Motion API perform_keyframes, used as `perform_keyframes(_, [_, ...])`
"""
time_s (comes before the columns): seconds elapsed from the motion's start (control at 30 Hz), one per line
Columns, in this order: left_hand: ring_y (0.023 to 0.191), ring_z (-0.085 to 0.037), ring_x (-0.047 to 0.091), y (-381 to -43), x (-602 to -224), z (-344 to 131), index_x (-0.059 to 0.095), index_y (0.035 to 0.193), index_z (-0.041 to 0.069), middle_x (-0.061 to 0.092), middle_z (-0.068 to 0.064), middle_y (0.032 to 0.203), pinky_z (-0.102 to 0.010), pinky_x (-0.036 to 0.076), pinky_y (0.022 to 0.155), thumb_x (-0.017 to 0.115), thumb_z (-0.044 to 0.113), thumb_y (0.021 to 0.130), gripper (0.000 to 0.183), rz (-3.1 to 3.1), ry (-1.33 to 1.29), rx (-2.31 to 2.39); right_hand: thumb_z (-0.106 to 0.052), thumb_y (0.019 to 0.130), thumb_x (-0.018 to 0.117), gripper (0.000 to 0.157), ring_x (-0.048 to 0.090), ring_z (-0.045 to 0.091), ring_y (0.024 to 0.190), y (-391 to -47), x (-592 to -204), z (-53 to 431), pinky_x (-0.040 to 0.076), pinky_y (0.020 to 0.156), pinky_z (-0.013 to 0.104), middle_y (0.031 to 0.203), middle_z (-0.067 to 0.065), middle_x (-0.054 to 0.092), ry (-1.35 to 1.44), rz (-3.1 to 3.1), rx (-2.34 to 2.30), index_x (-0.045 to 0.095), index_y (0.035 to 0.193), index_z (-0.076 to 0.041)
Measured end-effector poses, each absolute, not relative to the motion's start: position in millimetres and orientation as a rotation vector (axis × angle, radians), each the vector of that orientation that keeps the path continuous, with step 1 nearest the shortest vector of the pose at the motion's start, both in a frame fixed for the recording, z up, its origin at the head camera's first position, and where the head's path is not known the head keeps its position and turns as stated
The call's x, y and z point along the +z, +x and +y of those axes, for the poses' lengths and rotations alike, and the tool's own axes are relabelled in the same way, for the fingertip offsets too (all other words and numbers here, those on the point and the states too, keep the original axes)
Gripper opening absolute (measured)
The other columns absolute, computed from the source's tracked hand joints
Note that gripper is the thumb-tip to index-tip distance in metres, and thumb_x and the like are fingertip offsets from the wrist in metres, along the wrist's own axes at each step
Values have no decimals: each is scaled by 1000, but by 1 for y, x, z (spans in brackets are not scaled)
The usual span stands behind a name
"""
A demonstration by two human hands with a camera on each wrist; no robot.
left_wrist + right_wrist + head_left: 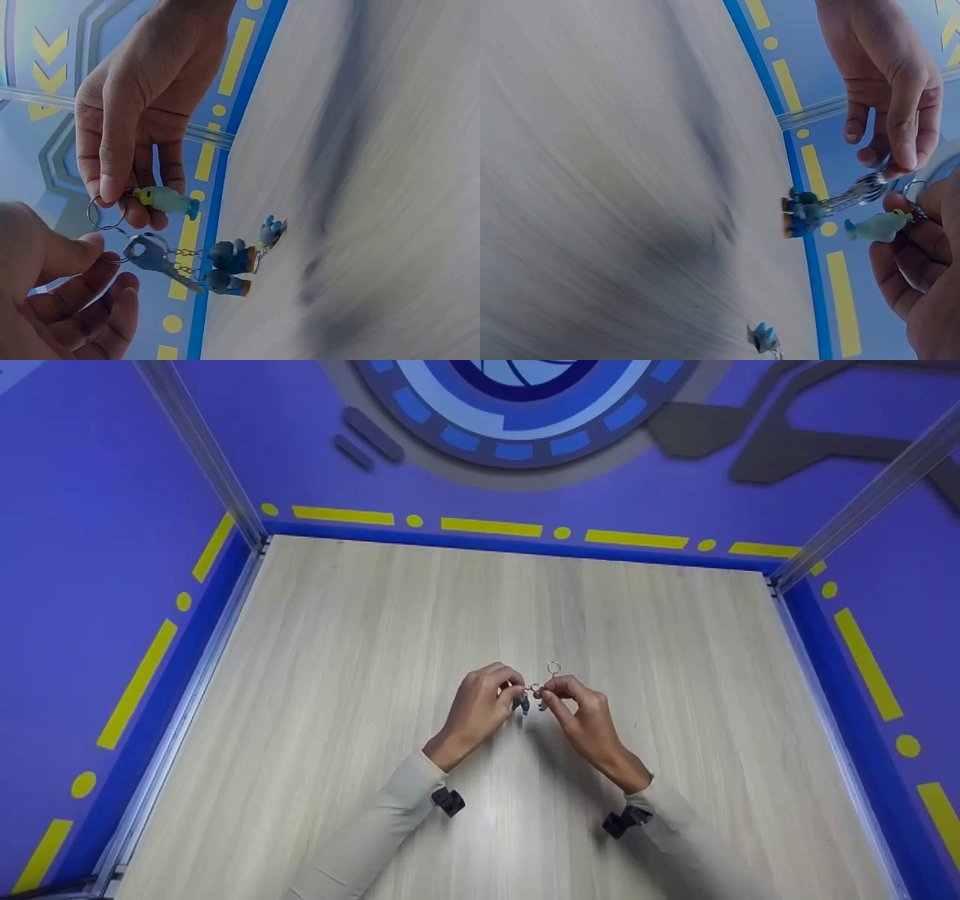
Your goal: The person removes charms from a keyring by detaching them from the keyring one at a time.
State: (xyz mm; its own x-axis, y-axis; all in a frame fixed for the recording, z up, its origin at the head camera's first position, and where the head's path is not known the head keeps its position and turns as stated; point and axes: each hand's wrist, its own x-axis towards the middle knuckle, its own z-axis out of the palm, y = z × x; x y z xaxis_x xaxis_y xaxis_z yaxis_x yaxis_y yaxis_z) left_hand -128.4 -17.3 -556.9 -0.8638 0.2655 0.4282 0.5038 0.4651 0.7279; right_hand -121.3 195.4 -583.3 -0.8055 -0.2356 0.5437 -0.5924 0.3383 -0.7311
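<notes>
Near the middle of the table, my left hand (484,703) pinches a metal ring carrying a key (148,253) and two small blue figures (225,255) that hang on short chains. Close beside it, my right hand (589,716) grips a second split ring (105,214) between thumb and fingers. From this ring hangs a pale green figure charm (881,226). The two rings are very close together; I cannot tell if they are linked. Another small blue-grey figure (268,231) with a chain is on the table, apart from both hands.
A pale wood-grain table (360,660) lies beneath the hands. Blue panels with yellow marks (491,526) stand at its back and sides, with metal frame posts (202,442) at the corners. A loose ring (553,667) shows just beyond the right hand.
</notes>
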Motion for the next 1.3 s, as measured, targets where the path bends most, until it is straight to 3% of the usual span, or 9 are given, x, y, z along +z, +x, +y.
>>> perform_keyframes(0.27, [84, -13, 69, -126, -557, -14, 75, 87, 4, 74, -3, 91, -30, 58, 76, 80, -8, 93, 14, -2282, -670, -1565, 15, 97, 73, 14, 78, 29, 80, -124, -585, 197, 59, 83, 18, 95, 9, 81, 757, -2250, 1426, 72, 104, 3])
perform_keyframes(0.53, [88, -13, 69, -124, -560, -12, 75, 92, 6, 74, -2, 95, -25, 55, 72, 78, -1, 98, 10, -2307, -595, -1718, 8, 102, 73, 6, 79, 25, 95, -119, -584, 200, 60, 93, 23, 103, 14, 81, 666, -2248, 1658, 74, 106, 3])
perform_keyframes(0.8, [89, -12, 68, -123, -563, -14, 76, 97, 7, 75, -1, 97, -26, 58, 74, 78, 3, 101, 6, -2434, -546, -1735, 7, 103, 72, 7, 76, 16, 101, -116, -581, 202, 61, 88, 23, 107, 18, 80, 630, -2223, 1819, 75, 108, 3])
perform_keyframes(1.1, [85, -11, 66, -126, -559, -15, 76, 95, 9, 74, 1, 94, -27, 53, 76, 77, 6, 102, 7, -2528, -557, -1616, 13, 98, 74, 15, 78, 36, 92, -116, -582, 202, 58, 95, 20, 104, 13, 81, 696, -2263, 1606, 76, 106, 1])
perform_keyframes(1.3, [85, -13, 67, -125, -555, -15, 75, 95, 12, 73, 2, 92, -32, 54, 78, 77, 10, 102, 7, -2600, -563, -1471, 21, 92, 75, 20, 78, 35, 91, -118, -585, 201, 57, 93, 16, 101, 17, 81, 735, -2249, 1514, 76, 104, 5])
